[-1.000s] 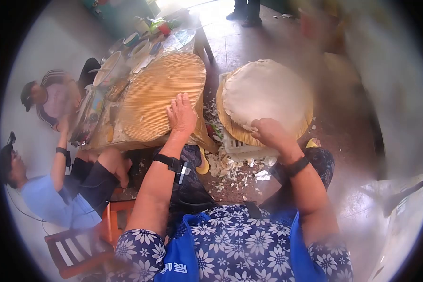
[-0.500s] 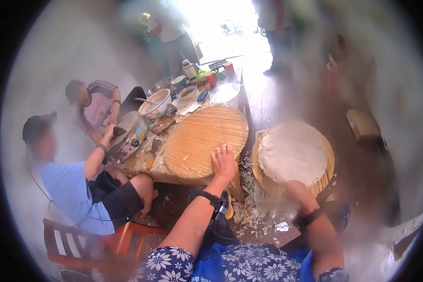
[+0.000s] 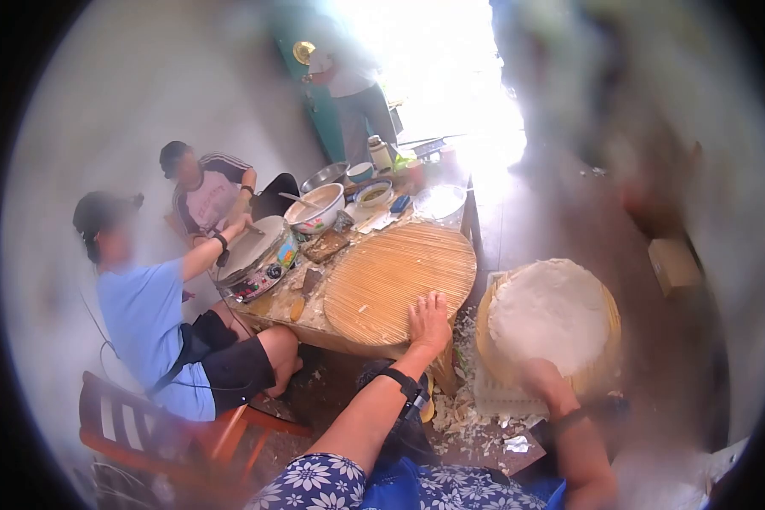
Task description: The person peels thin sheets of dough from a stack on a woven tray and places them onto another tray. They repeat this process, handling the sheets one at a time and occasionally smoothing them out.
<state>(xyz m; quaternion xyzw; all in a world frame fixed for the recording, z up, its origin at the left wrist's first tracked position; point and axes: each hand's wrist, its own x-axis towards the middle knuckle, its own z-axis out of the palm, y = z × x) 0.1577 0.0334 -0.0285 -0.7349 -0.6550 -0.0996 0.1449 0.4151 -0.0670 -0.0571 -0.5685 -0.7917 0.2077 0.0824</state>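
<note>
While left hand (image 3: 429,323) lies flat, fingers spread, on the near edge of the empty bamboo mat (image 3: 399,280) on the table (image 3: 302,316), right hand (image 3: 542,378) is at the near rim of the white stack (image 3: 551,313) on the round tray (image 3: 599,374) to the right. Right-hand grip: blurred, cannot tell whether it pinches a sheet. Stack sits just right of the mat and lower, on a white crate (image 3: 497,398). Right hand is nearer the stack; mat lies to its left, across the gap.
</note>
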